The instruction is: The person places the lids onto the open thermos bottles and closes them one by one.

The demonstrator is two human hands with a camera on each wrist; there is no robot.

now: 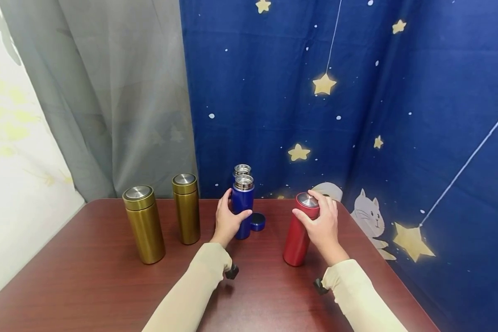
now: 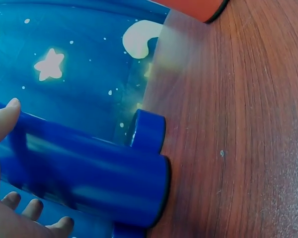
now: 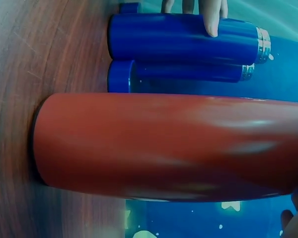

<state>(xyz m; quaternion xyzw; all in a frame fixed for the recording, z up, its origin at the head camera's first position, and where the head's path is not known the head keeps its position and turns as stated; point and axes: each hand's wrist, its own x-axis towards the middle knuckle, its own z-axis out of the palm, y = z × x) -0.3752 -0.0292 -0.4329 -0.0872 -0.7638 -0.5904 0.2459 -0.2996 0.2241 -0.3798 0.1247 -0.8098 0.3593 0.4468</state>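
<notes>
In the head view my left hand point(image 1: 227, 222) grips an uncapped blue thermos bottle point(image 1: 244, 198), thumb on one side and fingers on the other. The bottle stands upright with its steel mouth bare. Directly behind it is a second uncapped blue thermos point(image 3: 193, 72), mostly hidden in the head view. A blue lid point(image 1: 257, 222) sits on the table beside them, and another blue lid point(image 3: 129, 7) shows in the right wrist view. To the right, my right hand point(image 1: 324, 223) holds the steel-topped lid of a red thermos point(image 1: 295, 242) from above; the red thermos stands upright.
Two capped gold thermos bottles, a nearer one point(image 1: 146, 230) and a farther one point(image 1: 186, 214), stand on the left of the reddish-brown wooden table point(image 1: 87, 272). A blue star-patterned curtain point(image 1: 265, 101) and a grey curtain point(image 1: 145, 92) hang behind the table's back edge.
</notes>
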